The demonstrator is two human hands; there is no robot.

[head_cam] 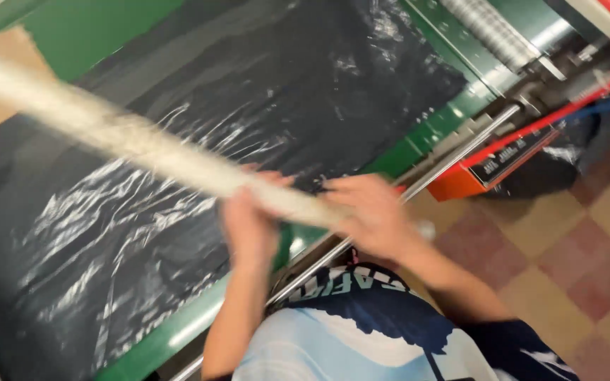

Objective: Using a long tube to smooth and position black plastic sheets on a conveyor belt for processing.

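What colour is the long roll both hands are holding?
The long fibrous roll is pale cream, blurred, seen in the head view.

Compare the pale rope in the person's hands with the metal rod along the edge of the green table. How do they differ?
The pale rope is thick, fibrous and cream; the metal rod is thin, smooth and shiny grey. The rope is held up by the left hand and right hand; the rod sits by the green table, untouched. Both are long and run at a slant.
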